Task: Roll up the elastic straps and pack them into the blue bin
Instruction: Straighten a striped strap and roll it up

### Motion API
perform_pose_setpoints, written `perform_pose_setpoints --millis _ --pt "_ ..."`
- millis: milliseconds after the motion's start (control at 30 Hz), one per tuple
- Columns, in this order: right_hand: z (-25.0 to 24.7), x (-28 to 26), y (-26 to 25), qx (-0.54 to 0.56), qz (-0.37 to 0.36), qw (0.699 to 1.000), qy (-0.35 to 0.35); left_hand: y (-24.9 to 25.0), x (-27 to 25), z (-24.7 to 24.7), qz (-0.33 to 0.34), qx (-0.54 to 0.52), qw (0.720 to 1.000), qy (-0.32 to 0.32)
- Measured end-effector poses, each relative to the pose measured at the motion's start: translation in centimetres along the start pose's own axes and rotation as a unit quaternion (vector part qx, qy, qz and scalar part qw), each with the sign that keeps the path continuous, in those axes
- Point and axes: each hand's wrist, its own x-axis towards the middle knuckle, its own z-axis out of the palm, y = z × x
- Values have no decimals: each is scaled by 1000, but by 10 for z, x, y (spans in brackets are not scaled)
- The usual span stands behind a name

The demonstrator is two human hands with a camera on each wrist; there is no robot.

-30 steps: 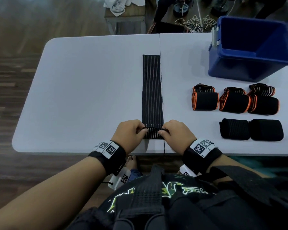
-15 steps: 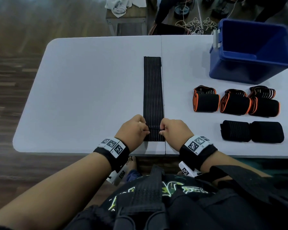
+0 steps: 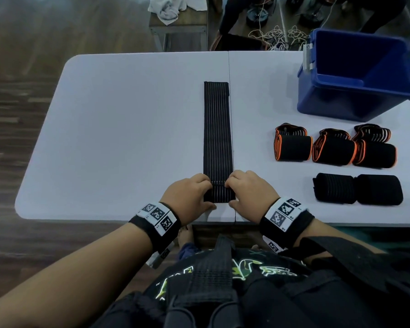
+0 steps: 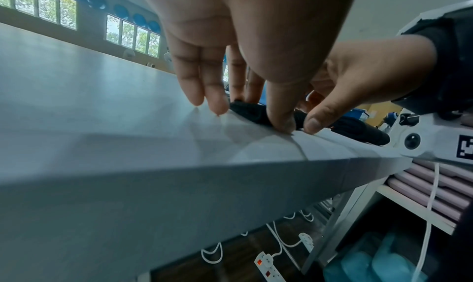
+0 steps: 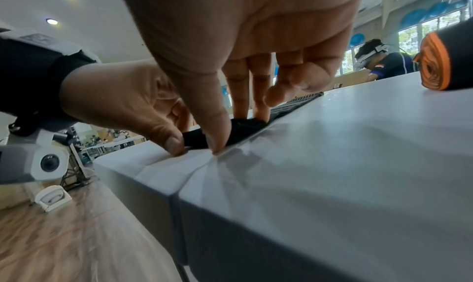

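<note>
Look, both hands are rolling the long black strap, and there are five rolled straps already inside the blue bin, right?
Not quite. The five rolled straps lie on the table beside the blue bin, not inside it, as the head view shows. The left hand and right hand do pinch the long black strap.

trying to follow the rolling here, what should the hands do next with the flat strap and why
Probably turn the near fold over once more, away from the body. Both the left hand and right hand pinch the near end of the strap, where only a small fold is started; the rest lies flat on the table.
</note>
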Motion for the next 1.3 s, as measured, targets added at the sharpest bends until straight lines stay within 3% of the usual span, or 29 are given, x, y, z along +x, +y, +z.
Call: perform_pose_setpoints --millis 200,300,367,500,700,1133,1300 --pt "-6 4 -3 78 43 996 1 4 0 0 -2 -15 999 43" --pt "-9 10 1 141 77 987 10 0 4 -2 -74 -69 994 50" --pt "-11 14 5 192 106 975 22 -6 6 -4 -143 -148 977 50" --pt "-9 24 11 225 154 962 28 -11 13 -6 -233 -323 915 62" --pt "-5 33 8 291 217 930 51 -13 23 -6 -278 -373 881 88" --pt "-4 27 -2 229 182 956 33 -10 26 -5 -254 -323 908 81" --pt "-6 27 -3 162 152 975 4 -12 28 -7 -219 -250 941 61"
